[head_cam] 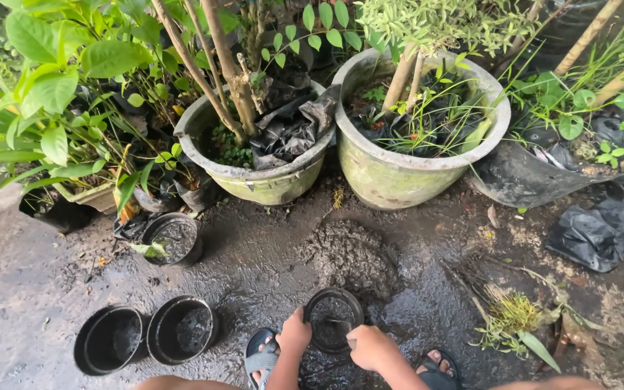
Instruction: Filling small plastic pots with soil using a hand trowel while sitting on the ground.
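Left hand (295, 334) curled closed on rim of black pot (333, 319), right hand (371, 347) fisted around small tool, soil pile (352, 254) just behind, two empty pots (146, 336) at left.

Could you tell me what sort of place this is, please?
Probably an outdoor potting spot in a home garden or small nursery: big mossy planters holding shrubs, empty black pots, and a soil heap on wet ground.
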